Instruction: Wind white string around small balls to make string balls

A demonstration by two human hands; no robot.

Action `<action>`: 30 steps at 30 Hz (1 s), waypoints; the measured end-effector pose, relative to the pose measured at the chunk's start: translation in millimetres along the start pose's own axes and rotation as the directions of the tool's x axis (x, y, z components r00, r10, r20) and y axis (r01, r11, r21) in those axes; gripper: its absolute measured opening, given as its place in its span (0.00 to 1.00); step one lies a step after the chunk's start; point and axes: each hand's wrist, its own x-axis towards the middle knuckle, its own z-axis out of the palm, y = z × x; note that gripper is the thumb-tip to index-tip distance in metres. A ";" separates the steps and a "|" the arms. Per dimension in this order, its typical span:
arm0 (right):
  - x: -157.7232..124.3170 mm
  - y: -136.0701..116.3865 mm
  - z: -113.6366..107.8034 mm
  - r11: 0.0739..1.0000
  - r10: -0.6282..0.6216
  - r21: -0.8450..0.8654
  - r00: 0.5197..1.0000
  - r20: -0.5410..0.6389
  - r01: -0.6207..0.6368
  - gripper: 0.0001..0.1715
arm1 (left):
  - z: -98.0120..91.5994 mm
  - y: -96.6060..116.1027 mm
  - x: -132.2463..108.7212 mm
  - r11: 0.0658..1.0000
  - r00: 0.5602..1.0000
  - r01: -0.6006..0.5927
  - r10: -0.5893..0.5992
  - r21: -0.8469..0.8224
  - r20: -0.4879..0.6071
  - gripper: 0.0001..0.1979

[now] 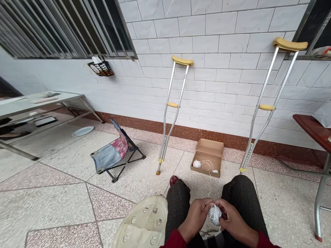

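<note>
A small ball of white yarn [214, 215] is held between my two hands, above my lap. My left hand [196, 214] is closed, its thumb and fingertips pinching at the upper left of the ball, where the strand comes in. My right hand [232, 217] wraps the ball from the right, fingers curled behind it. A thin strand runs from the ball up to an open cardboard box [205, 172] on the floor beyond my knees. Inside that box lie a larger white yarn ball [197, 164] at the left and a small white bundle [215, 171] at the right.
Two crutches, one left [165, 137] and one right [254, 137], lean on the tiled wall. A folding stool [107, 156] stands left, a round plastic stool [141, 224] beside my left leg. A metal-framed table [77, 100] is far left; a red-topped table [314, 129] is right.
</note>
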 end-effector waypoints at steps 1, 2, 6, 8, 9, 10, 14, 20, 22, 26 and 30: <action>-2.3 1.9 0.8 0.995 0.045 0.093 0.999 0.017 -0.047 0.23 | 6.9 -1.5 -1.6 1.000 0.999 0.027 -0.027 0.007 -0.025 0.21; -4.6 3.6 2.0 0.977 0.094 0.185 0.995 0.041 -0.101 0.23 | 13.3 -2.4 -3.4 0.998 0.998 0.045 -0.043 0.033 -0.049 0.21; -14.1 6.4 5.6 0.827 0.226 0.481 0.956 0.187 -0.289 0.27 | 28.0 -2.9 -11.5 0.984 0.994 0.070 -0.055 0.162 -0.096 0.18; -17.6 7.2 5.3 0.747 0.244 0.557 0.929 0.277 -0.362 0.28 | 29.7 -2.6 -15.4 0.979 0.993 0.070 -0.050 0.191 -0.105 0.18; -18.5 8.1 5.0 0.714 0.252 0.580 0.917 0.309 -0.392 0.27 | 29.8 -2.4 -17.2 0.978 0.993 0.065 -0.045 0.200 -0.105 0.18; -18.9 9.3 4.9 0.688 0.263 0.597 0.908 0.326 -0.413 0.27 | 29.6 -2.3 -18.6 0.976 0.994 0.061 -0.040 0.207 -0.104 0.17; -18.3 11.5 6.9 0.711 0.260 0.592 0.924 0.280 -0.379 0.22 | 23.5 -0.7 -20.4 0.977 0.995 0.051 -0.033 0.206 -0.093 0.17; -29.4 -17.7 3.0 0.814 0.153 0.523 0.962 0.226 -0.252 0.23 | -4.7 0.4 -10.7 0.992 0.993 -0.044 0.057 0.117 -0.106 0.22; -32.2 -36.5 -1.0 0.815 0.150 0.529 0.968 0.203 -0.237 0.23 | -7.4 -2.3 -7.4 0.995 0.990 -0.032 0.045 0.094 -0.136 0.22; -16.9 -69.0 -9.9 0.839 0.119 0.522 0.988 0.101 -0.154 0.22 | 13.0 -5.4 -6.1 0.998 0.996 0.061 -0.059 0.028 -0.065 0.18; 21.7 -60.6 -21.7 0.927 0.067 0.375 0.985 -0.156 -0.003 0.18 | 32.9 2.1 -11.4 0.999 0.997 0.028 -0.029 0.016 0.073 0.16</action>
